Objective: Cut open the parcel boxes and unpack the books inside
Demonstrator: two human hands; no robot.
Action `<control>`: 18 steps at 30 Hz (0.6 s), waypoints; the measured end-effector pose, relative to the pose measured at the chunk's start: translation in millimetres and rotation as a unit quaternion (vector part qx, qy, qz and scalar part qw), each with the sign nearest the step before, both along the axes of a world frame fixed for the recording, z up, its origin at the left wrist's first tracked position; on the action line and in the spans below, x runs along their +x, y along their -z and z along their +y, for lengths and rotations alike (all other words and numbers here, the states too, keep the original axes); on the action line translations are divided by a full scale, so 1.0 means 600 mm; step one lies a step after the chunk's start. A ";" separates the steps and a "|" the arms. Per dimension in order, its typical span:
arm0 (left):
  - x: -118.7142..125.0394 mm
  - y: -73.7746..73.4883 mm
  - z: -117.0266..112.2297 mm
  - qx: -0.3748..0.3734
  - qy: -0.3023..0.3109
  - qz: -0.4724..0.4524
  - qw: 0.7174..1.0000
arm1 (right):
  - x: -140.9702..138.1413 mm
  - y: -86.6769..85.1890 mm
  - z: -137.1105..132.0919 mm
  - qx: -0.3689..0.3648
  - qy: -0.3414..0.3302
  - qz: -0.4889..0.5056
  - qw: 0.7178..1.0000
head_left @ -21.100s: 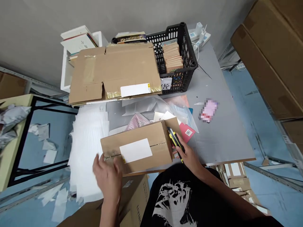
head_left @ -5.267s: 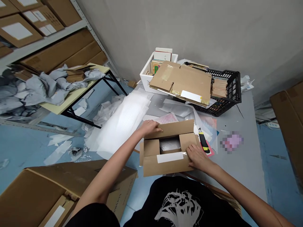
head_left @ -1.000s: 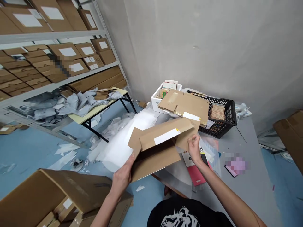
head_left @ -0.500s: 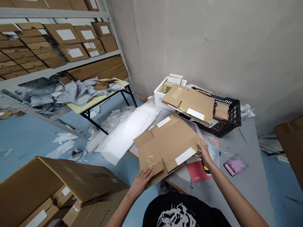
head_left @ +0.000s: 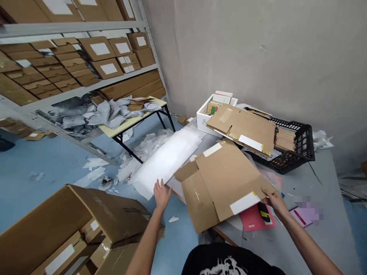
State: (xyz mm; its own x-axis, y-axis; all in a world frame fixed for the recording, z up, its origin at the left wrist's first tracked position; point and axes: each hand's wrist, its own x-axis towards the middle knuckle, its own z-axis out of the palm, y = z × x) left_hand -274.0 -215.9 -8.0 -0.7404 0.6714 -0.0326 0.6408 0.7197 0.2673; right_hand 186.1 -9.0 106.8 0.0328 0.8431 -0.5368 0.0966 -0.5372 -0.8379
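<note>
A flattened cardboard box [head_left: 220,183] with a white label [head_left: 245,203] lies across the grey table's near edge. My right hand [head_left: 273,201] grips its right corner, with the fingers around the edge. My left hand [head_left: 162,195] is raised and open just left of the box, touching nothing. Close to that hand lie white foam sheets [head_left: 166,160]. A yellow and black utility knife [head_left: 265,212] rests on a pinkish-red packet [head_left: 254,218] just below my right hand.
A second flattened box [head_left: 241,130] leans on a white foam box of books [head_left: 215,114] and a black plastic crate [head_left: 298,152]. Below left stands an open carton [head_left: 86,225]. Shelves of boxes [head_left: 86,65] and a folding table [head_left: 132,122] piled with grey mailers stand left.
My left hand has let go of the box's lower edge and moved left, opening its fingers. The flattened box has swung slightly, and the view has shifted.
</note>
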 end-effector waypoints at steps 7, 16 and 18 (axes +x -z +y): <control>-0.131 0.008 0.108 -0.170 -0.002 -0.108 0.980 | 0.071 -0.007 -0.020 -0.015 0.031 -0.015 0.999; -0.052 0.033 0.118 -0.163 0.034 -0.085 0.982 | 0.037 -0.107 -0.088 0.034 0.049 0.032 0.998; -0.058 0.003 0.115 -0.146 0.063 -0.122 0.980 | 0.028 -0.117 -0.105 0.028 0.059 0.076 0.995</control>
